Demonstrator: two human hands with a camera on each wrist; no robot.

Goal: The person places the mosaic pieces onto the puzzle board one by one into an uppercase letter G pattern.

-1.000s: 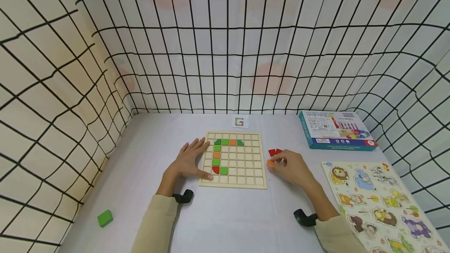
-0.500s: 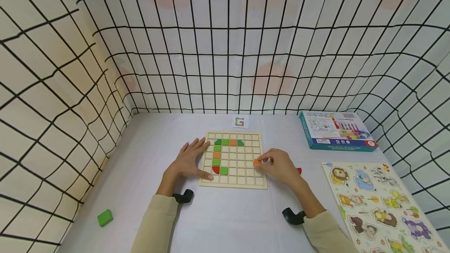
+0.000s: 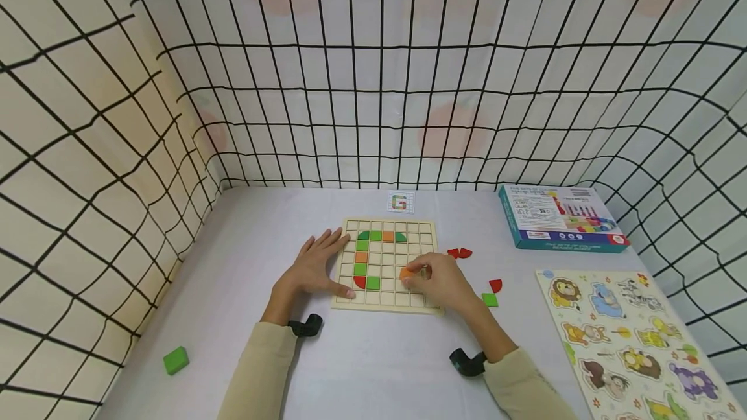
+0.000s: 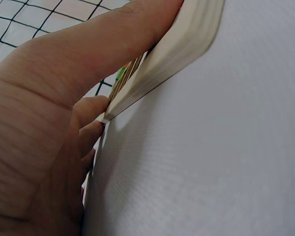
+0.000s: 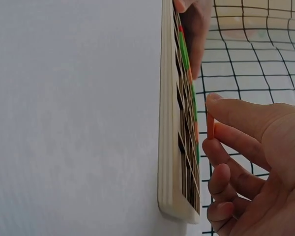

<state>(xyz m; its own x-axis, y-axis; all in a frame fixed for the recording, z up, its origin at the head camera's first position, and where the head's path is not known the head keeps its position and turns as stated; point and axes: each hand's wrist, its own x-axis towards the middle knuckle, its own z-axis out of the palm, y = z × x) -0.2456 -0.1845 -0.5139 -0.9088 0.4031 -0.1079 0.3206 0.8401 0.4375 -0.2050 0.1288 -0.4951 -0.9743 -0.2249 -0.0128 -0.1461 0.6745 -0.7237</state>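
From the head view, we saw our right hand (image 3: 440,282) pinching an orange tile (image 3: 406,273) over the wooden grid board (image 3: 387,304), while our left hand (image 3: 312,268) lay flat with straight fingers on the board's left edge. We judged the placing step was in hand.

In the left wrist view, our thumb (image 4: 103,44) pressed on the board's edge (image 4: 182,42).

In the right wrist view, thumb and forefinger held the tile (image 5: 210,125) just off the board (image 5: 168,113). The next move would call for lowering it squarely into 1 free cell.
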